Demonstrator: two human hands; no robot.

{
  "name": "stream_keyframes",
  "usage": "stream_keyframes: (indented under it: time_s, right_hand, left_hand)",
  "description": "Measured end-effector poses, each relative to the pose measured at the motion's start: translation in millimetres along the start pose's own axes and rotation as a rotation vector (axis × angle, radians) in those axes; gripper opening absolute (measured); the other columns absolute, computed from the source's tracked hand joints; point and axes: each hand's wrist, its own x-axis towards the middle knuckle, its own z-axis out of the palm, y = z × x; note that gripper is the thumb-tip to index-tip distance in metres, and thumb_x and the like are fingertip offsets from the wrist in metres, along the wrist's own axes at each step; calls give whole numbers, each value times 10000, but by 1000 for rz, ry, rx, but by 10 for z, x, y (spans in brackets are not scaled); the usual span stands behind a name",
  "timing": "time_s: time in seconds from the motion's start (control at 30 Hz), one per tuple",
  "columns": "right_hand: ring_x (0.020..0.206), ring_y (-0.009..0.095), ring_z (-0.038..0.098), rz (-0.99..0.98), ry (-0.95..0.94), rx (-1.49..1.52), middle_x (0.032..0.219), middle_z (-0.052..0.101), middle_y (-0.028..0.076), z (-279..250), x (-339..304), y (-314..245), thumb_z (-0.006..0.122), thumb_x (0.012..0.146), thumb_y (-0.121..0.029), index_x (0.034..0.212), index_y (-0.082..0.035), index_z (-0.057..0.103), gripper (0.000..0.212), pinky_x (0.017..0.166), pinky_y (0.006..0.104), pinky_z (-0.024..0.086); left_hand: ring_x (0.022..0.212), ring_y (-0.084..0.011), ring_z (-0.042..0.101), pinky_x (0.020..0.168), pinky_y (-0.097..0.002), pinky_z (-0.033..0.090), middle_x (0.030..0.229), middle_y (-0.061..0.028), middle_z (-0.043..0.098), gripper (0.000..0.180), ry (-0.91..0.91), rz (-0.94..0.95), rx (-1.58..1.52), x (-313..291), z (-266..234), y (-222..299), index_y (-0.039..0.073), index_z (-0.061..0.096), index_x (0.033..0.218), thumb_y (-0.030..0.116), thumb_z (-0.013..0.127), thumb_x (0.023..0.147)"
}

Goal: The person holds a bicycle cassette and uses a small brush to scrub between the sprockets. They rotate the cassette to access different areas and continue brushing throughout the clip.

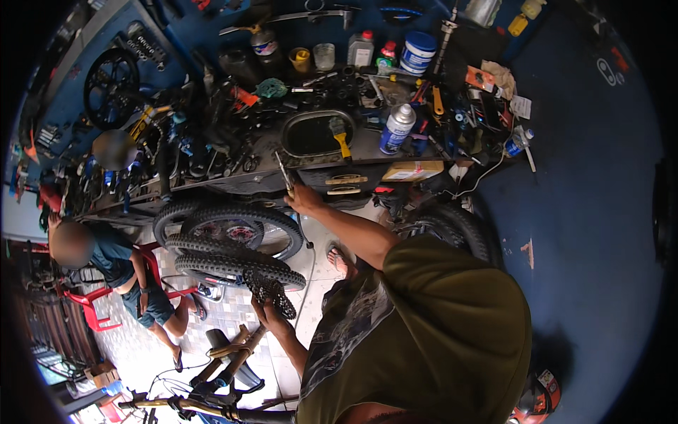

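Observation:
My left hand [276,324] grips a black bicycle cassette [274,291] by its lower side, its toothed rings tilted up beside the tyres. In front of the bench edge, my right hand [305,200] is closed around a slim metal tool [282,169] that points up toward the bench. A dark hose hangs just below this hand; whether it joins the tool I cannot tell. Beyond the tool, a dark oval basin [288,136] sits on the bench. A yellow-handled brush [342,138] rests over its right side.
Several bicycle wheels [233,244] stand below the crowded workbench [261,169]. A spray can [397,130] stands near the bench edge. At the lower left is a bicycle frame with handlebars [180,403]. Another person [116,258] sits on a red chair [92,307] at left.

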Motion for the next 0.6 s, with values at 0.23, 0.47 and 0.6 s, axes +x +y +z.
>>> stream_keyframes:
  time_s: [0.23, 0.47, 0.6]
  right_hand:
    - [761, 346, 691, 130, -82, -68, 840, 682, 172, -1410, -889, 743, 749, 872, -540, 952, -28, 644, 529, 674, 471, 523]
    - [1193, 317, 565, 83, 574, 57, 1316, 510, 188, -2802, -1106, 1054, 968, 685, -356, 1416, -17, 431, 968, 964, 449, 510]
    - [1279, 387, 504, -58, 571, -12, 1436, 410, 247, -2988, -741, 979, 978, 656, -342, 1552, 0, 271, 1191, 1080, 474, 468]
  left_hand:
    - [1017, -277, 664, 910, -406, 544, 1178, -172, 672, 470, 143, -31, 41, 209, 107, 9, 6, 552, 1352, 275, 487, 973]
    - [1146, -292, 607, 996, -438, 478, 1286, -156, 635, 557, 272, 63, -112, 828, 445, 202, 15, 527, 1419, 343, 524, 969]
    - [1151, -301, 596, 1028, -441, 459, 1285, -160, 621, 541, 258, 135, -73, 1154, 980, 538, 6, 543, 1371, 351, 573, 955]
